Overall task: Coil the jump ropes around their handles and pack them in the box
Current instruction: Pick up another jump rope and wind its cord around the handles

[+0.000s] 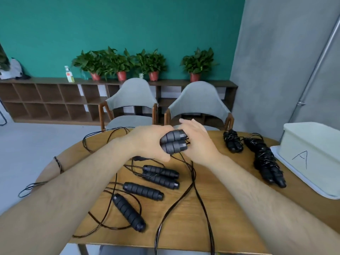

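Left hand (147, 139) grips paired handles (173, 142); right hand (199, 142) pinches rope (192, 173) at their ends.

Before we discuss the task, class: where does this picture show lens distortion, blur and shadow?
Head view: wide-angle distortion slants the wall pipe steeply. In the same view, the right hand has motion-smeared fingertips beside the sharper held handles. Lighting there is even, with only soft shadows on the table.

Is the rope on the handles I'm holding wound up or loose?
Loose. The cord runs from the two handles in the left hand across the table to its near edge.
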